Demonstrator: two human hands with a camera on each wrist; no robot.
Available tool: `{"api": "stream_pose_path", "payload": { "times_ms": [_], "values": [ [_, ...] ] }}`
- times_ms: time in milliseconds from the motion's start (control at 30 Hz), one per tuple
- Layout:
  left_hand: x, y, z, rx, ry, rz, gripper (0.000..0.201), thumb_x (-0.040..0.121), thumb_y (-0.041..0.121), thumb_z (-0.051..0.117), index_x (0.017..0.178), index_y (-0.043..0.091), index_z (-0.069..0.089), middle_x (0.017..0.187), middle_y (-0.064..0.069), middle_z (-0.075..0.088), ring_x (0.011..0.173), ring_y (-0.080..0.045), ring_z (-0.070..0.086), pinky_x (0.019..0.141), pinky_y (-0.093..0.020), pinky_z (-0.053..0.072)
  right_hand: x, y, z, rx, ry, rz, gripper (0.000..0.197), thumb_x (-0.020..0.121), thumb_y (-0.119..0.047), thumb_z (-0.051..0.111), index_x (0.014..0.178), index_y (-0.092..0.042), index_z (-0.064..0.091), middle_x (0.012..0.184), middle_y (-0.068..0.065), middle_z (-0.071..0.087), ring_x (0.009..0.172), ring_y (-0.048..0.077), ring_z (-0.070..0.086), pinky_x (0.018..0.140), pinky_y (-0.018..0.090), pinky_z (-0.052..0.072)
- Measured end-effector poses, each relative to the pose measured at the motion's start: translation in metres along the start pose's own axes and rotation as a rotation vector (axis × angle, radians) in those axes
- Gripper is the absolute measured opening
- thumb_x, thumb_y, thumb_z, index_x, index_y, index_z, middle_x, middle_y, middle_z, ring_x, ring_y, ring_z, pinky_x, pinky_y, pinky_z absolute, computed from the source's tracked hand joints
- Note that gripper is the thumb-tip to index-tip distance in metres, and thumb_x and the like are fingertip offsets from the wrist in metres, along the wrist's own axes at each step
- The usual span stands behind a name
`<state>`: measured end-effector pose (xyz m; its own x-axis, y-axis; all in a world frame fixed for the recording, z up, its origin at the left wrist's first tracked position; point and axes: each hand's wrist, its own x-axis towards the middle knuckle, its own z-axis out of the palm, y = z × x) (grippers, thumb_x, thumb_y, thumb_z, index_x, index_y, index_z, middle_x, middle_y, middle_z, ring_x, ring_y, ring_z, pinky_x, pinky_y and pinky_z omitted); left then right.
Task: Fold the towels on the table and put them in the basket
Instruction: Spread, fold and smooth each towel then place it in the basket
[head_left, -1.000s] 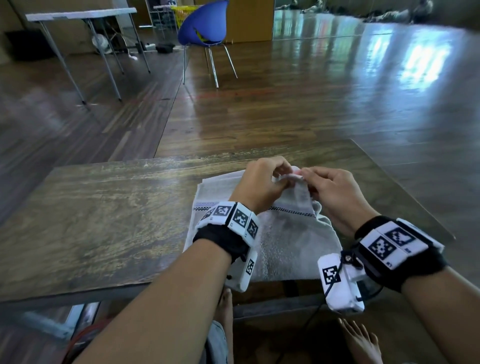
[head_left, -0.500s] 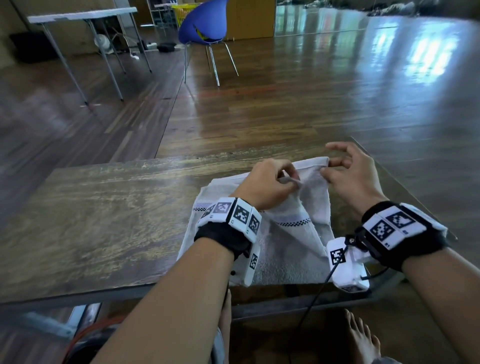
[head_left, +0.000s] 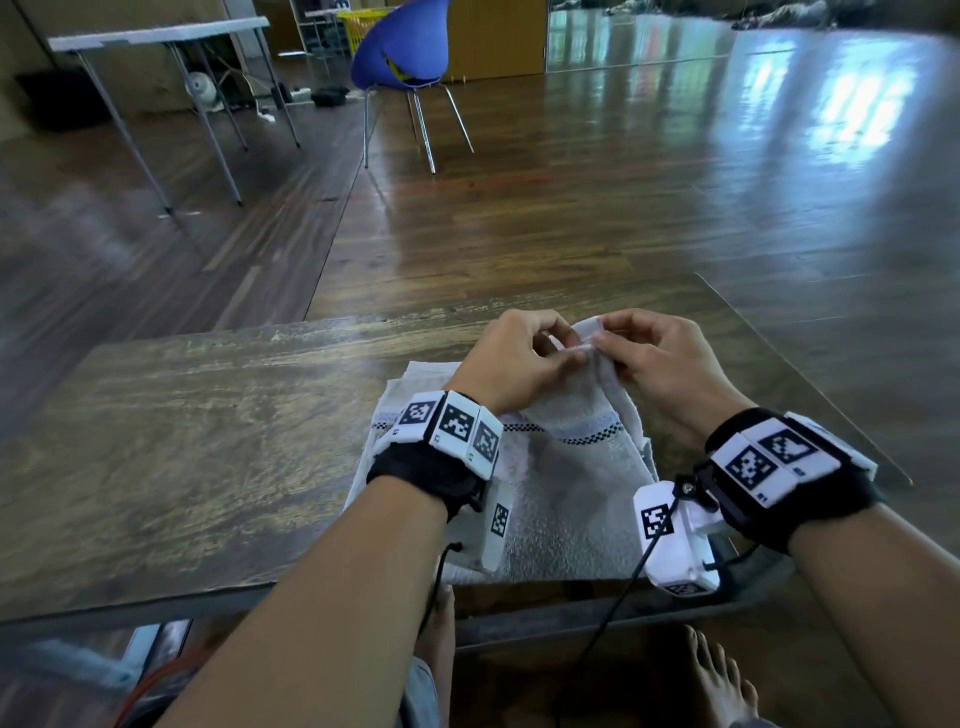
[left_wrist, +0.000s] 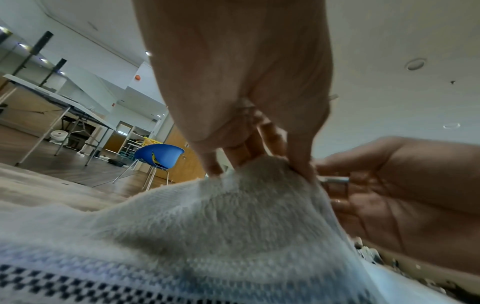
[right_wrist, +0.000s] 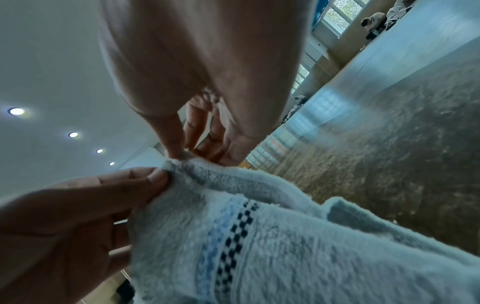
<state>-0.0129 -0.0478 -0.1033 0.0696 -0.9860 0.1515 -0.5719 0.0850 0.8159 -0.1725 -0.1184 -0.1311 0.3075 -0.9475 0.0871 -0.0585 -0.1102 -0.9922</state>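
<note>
A white towel (head_left: 561, 499) with a blue and black checked band lies on the near right part of the wooden table (head_left: 197, 441). Its far edge is lifted off the table. My left hand (head_left: 519, 358) pinches that raised edge between thumb and fingers. My right hand (head_left: 654, 358) pinches the same edge right beside it, fingertips almost touching the left hand's. In the left wrist view the towel (left_wrist: 221, 226) rises to the left hand's fingertips (left_wrist: 301, 170). In the right wrist view the towel (right_wrist: 259, 236) runs up to the right hand's fingertips (right_wrist: 176, 152). No basket shows near the table.
The table's right edge (head_left: 810, 395) runs close to my right wrist. A blue chair (head_left: 402, 57) stands on the wood floor beyond the table, with a yellow crate (head_left: 358, 21) behind it. A white folding table (head_left: 156, 36) is at the far left. Bare feet (head_left: 722, 680) are under the table.
Half a second ago my right hand was open at the towel's right corner, apart from the left. It has come back in and now pinches the raised edge beside the left hand.
</note>
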Motion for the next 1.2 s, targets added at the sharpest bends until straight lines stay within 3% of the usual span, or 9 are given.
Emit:
{"api": "stream_pose_path", "payload": {
  "times_ms": [100,167,300,433,533,767,933,1133,1200],
  "values": [
    [-0.002,0.005,-0.002,-0.121,-0.129,-0.049,0.018,0.087,0.025,0.075,0.090,0.008,0.071,0.070,-0.008,0.062,0.060,-0.014,0.050,0.058,-0.023,0.042,0.004,0.001,-0.004,-0.092,0.117,-0.016,0.014,0.089,-0.012,0.073,0.082,-0.024,0.071,0.079,-0.005,0.072,0.071,0.004,0.067,0.063,0.016,0.051],
    [0.000,0.007,-0.001,-0.120,-0.015,-0.031,0.015,0.086,0.024,0.076,0.090,0.010,0.073,0.073,-0.005,0.065,0.062,-0.014,0.054,0.058,-0.024,0.046,0.004,0.000,-0.006,-0.081,0.121,-0.005,0.013,0.088,-0.012,0.074,0.082,-0.024,0.072,0.078,-0.005,0.073,0.071,0.004,0.068,0.063,0.016,0.051],
    [0.003,0.002,-0.004,-0.056,0.233,0.041,0.012,0.084,0.022,0.078,0.089,0.011,0.078,0.081,-0.006,0.074,0.073,-0.015,0.065,0.068,-0.022,0.052,-0.001,-0.008,0.002,-0.020,-0.023,-0.027,0.010,0.084,-0.011,0.078,0.082,-0.021,0.077,0.078,-0.002,0.077,0.069,0.004,0.071,0.060,0.013,0.053],
    [0.001,0.000,-0.003,-0.063,0.284,0.065,0.011,0.082,0.022,0.079,0.087,0.012,0.078,0.079,-0.005,0.074,0.076,-0.018,0.068,0.069,-0.027,0.054,-0.001,-0.008,0.004,-0.046,-0.009,-0.031,0.012,0.085,-0.010,0.077,0.083,-0.021,0.078,0.083,0.000,0.078,0.080,0.012,0.075,0.071,0.022,0.057],
    [0.002,-0.001,-0.001,-0.060,0.309,0.066,0.011,0.082,0.025,0.079,0.084,0.014,0.078,0.077,-0.002,0.073,0.074,-0.014,0.066,0.065,-0.022,0.053,0.001,-0.006,0.002,-0.066,-0.009,-0.030,0.017,0.086,-0.009,0.076,0.080,-0.025,0.079,0.083,-0.002,0.078,0.082,0.011,0.075,0.078,0.028,0.058],
    [0.004,-0.007,0.001,-0.027,0.325,0.063,0.011,0.081,0.030,0.079,0.083,0.019,0.077,0.074,0.002,0.071,0.070,-0.012,0.066,0.061,-0.018,0.051,0.000,-0.006,0.003,-0.086,-0.031,-0.022,0.015,0.088,-0.013,0.074,0.079,-0.024,0.080,0.083,-0.002,0.078,0.081,0.014,0.076,0.080,0.033,0.060],
    [0.006,-0.009,0.002,-0.008,0.334,0.079,0.011,0.080,0.032,0.080,0.082,0.022,0.077,0.068,0.008,0.068,0.061,0.001,0.058,0.057,-0.013,0.047,-0.001,-0.008,0.002,-0.069,-0.040,-0.020,0.013,0.091,-0.017,0.072,0.082,-0.021,0.081,0.084,0.001,0.078,0.083,0.018,0.075,0.083,0.038,0.060],
    [0.005,-0.008,0.003,-0.018,0.325,0.107,0.011,0.080,0.032,0.080,0.081,0.021,0.078,0.070,0.001,0.070,0.063,-0.010,0.064,0.056,-0.020,0.052,-0.004,-0.011,0.004,-0.127,-0.053,-0.089,0.005,0.081,-0.031,0.080,0.079,-0.026,0.080,0.081,-0.006,0.078,0.076,0.005,0.072,0.072,0.023,0.055],
    [0.004,-0.009,0.002,-0.016,0.316,0.112,0.008,0.080,0.030,0.080,0.081,0.022,0.078,0.070,0.003,0.071,0.066,-0.010,0.065,0.059,-0.022,0.054,-0.004,-0.010,0.004,-0.139,-0.048,-0.099,0.007,0.080,-0.030,0.082,0.080,-0.024,0.079,0.081,-0.004,0.077,0.075,0.006,0.072,0.072,0.024,0.054]
  ]
}}
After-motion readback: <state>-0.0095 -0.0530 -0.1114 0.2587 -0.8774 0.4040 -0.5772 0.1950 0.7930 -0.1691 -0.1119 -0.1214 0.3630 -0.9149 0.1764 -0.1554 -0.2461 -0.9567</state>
